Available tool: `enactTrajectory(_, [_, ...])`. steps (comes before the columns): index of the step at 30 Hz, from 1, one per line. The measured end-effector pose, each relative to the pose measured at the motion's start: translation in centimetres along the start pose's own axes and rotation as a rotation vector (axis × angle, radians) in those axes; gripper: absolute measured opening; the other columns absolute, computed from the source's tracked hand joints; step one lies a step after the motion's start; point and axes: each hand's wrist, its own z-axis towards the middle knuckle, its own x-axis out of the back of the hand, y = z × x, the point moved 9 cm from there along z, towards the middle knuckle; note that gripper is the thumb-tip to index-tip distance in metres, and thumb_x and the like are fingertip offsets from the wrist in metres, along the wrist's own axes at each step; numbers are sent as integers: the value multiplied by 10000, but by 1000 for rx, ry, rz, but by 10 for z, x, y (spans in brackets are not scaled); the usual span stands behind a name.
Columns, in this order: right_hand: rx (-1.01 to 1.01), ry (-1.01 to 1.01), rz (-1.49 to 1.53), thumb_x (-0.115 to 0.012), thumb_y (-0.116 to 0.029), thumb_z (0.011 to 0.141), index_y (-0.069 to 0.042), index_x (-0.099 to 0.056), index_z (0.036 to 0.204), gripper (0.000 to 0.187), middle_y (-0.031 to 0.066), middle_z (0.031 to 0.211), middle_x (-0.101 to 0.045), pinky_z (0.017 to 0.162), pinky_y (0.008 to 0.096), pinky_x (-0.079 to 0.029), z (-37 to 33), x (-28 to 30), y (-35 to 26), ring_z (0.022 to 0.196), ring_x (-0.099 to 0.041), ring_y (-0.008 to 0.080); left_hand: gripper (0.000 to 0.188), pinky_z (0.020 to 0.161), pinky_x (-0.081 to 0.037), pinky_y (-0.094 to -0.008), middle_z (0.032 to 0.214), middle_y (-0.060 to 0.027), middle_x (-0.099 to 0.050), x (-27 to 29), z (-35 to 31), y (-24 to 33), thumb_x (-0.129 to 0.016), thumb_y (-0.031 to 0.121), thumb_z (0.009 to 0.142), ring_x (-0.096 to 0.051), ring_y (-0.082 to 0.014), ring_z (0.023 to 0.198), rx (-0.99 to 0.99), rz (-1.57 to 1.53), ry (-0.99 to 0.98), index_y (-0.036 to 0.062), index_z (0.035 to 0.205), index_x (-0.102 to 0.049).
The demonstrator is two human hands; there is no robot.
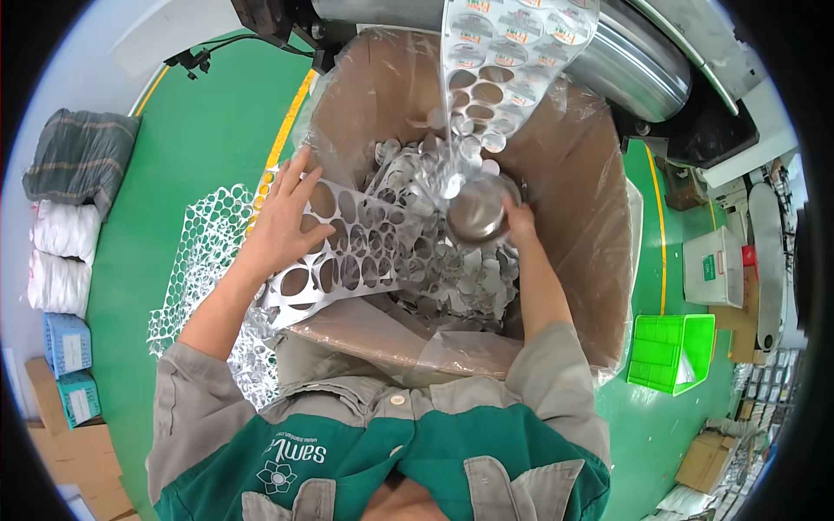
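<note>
A plastic-lined cardboard box (573, 200) is standing open at centre; a white bin (712, 267) is bearing a green label (709, 267) at right.

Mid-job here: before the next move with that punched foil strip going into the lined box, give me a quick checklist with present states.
1. Left hand flat on the punched foil strip at the box's left edge: ok.
2. Right hand on the round metal piece inside the box: ok; how firm the grip is, cannot tell.
3. Foil web hanging from the machine roller down into the cardboard box: ok.
4. All the strip inside the box: not ok, loose punched strip lies on the green floor at left.
5. Plastic liner over the near rim: ok.
</note>
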Motion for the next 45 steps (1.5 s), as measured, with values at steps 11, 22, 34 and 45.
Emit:
enactTrajectory(11, [1133,-345,-991,-684,-369,685,11,-501,1151,629,136,1069,-599,759,352,-487,-143,-69,-175,916,-607,295,322,915,-392,-382,1189,-206,-495,24,-7,6,-505,-52,685,-494,-341,1077,-160,59,-23,21,980,-612])
enactTrajectory(22, [322,-762,-248,-596,-415,798,-15,-464,1171,563,130,1144,-544,858,363,-448,-111,-96,-111,1044,-528,259,275,796,-444,-282,986,-92,-602,182,-55,55,-464,81,867,-564,-157,895,6,-765,436,-63,1085,-551])
enactTrajectory(34, [623,-513,-1349,-700,-401,639,42,-599,990,575,238,971,-606,795,369,-456,-86,-82,-75,923,-592,331,479,978,-331,-342,1293,-140,-441,193,-86,-63,-571,274,818,-398,-243,1216,319,-17,330,83,1247,-473])
enactTrajectory(45, [393,-1424,792,-649,-349,784,-32,-434,1222,582,78,1051,-581,791,320,-501,-251,-57,-245,939,-580,180,382,501,-381,-239,693,-15,-554,103,-29,18,-539,76,797,-427,-74,528,162,-198,81,121,1176,-552])
